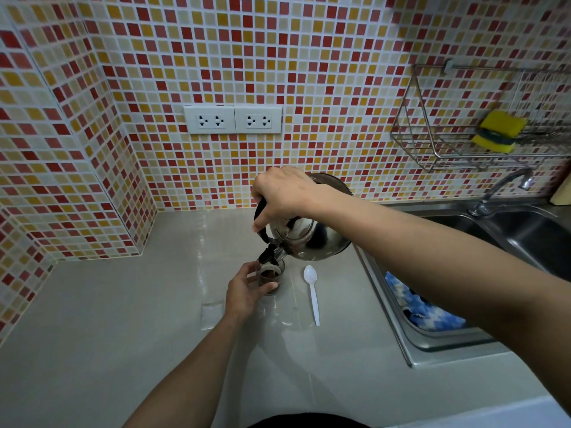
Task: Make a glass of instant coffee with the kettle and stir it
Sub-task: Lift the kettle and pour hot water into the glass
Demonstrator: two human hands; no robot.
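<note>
The glass [271, 278] stands on the grey worktop [123, 319], and everything else is placed from it. It is small and clear, with dark brown coffee in its lower part. The left hand [244, 291] comes in from the near side and wraps it, the thumb across the front wall and the fingers round the left and back: a closed grip on the glass.

Just above the glass hangs the steel kettle [304, 239], tipped forward so that its spout with the black cap points down at the rim. Whether water is running from the spout cannot be told. The right hand [285, 194] holds the kettle by its black handle, fingers curled shut over the top of it, the forefinger reaching down along the handle's left side. The right forearm runs off to the right of the glass and over the sink [509, 242].

Just right of the glass a white plastic spoon [311, 291] lies flat on the worktop, bowl away from the person, handle toward them, not touching the glass. To the near left of the glass, partly under the left wrist, lies a small clear sachet [211, 315].

Well to the right of the glass, a blue and white cloth [426, 313] lies in the sink.
</note>
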